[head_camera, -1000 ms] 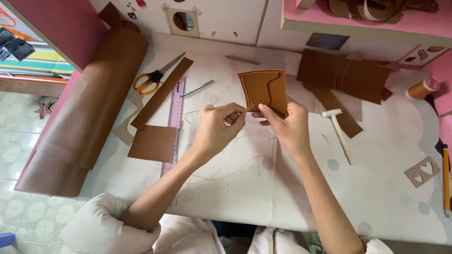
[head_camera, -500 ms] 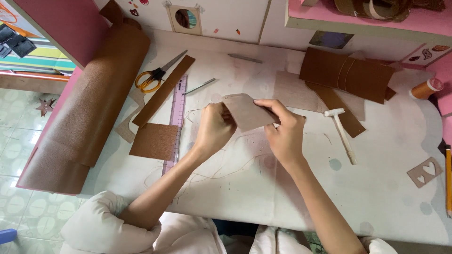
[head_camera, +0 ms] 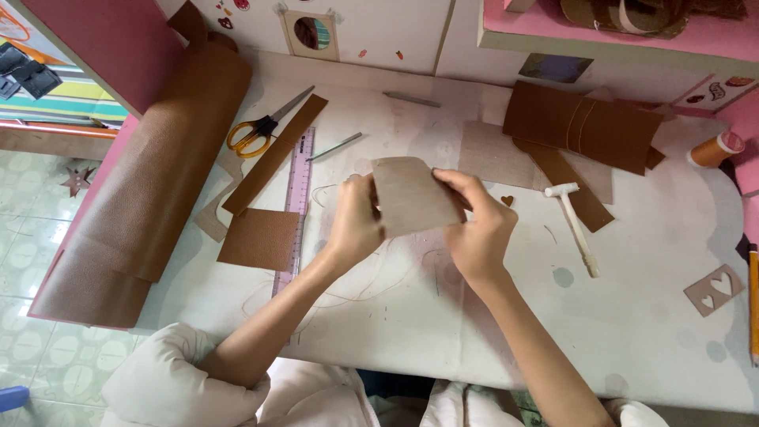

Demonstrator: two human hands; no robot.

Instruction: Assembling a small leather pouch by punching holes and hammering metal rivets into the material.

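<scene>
Both hands, left hand (head_camera: 356, 221) and right hand (head_camera: 478, 225), grip a greyish-tan leather piece (head_camera: 413, 195) above the scuffed white worktop (head_camera: 617, 316), beside green floor tiles (head_camera: 32, 237).

The leather piece (head_camera: 413, 194) is hanging above the table, its pale grey-tan underside facing up. It's roughly rectangular with rounded top corners, sitting slightly tilted, and its left and right edges are being pinched between fingers.

A pale, stained tabletop (head_camera: 632, 316) is carrying yellow-handled scissors (head_camera: 261, 126), a pink plastic ruler (head_camera: 294, 198), a square brown leather piece (head_camera: 259, 237), a small white mallet (head_camera: 575, 223) and a big brown leather roll (head_camera: 150, 174).
</scene>
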